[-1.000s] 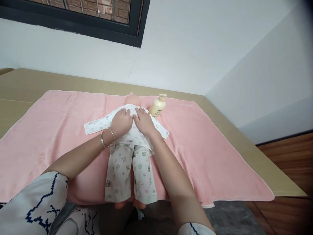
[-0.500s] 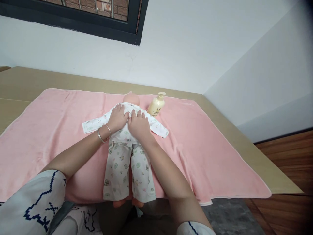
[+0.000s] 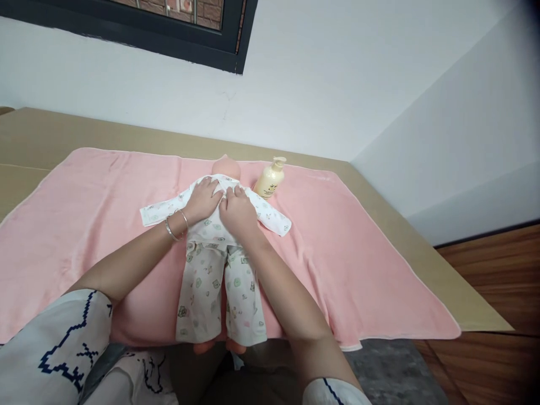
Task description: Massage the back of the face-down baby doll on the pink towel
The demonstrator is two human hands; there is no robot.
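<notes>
Doll under two open palms

A dressed doll (image 3: 213,239) is laid lengthwise on a pink blanket (image 3: 358,270), which is spread over a table (image 3: 481,313). Its round head (image 3: 226,167) is pointed toward the wall (image 3: 304,84), and its feet (image 3: 204,347) are placed at the blanket's near edge. Whether it is turned face up or face down cannot be told, since no features are clearly shown at this angle.

On the shirt (image 3: 206,229), the left hand (image 3: 203,201) is laid palm down, with its fingers open and a little fanned. The right hand (image 3: 238,212) is set just beside it, also palm down and open, with its fingers slightly bent. Nothing is seen to be gripped by either. The trousers (image 3: 244,298) are touched by neither hand. Near the doll's head, beyond one sleeve (image 3: 276,219), a pump bottle (image 3: 269,181) is stood upright on the blanket.

As a judgement, the body is likely to be found light and fairly firm, while the thin clothing is soft and easily rucked or slid over it. For a lift, it is best supported with one hand spread beneath the trunk and the other under the head and neck; if sleeve or trouser ends alone were taken, mostly loose cloth would probably be caught.
</notes>
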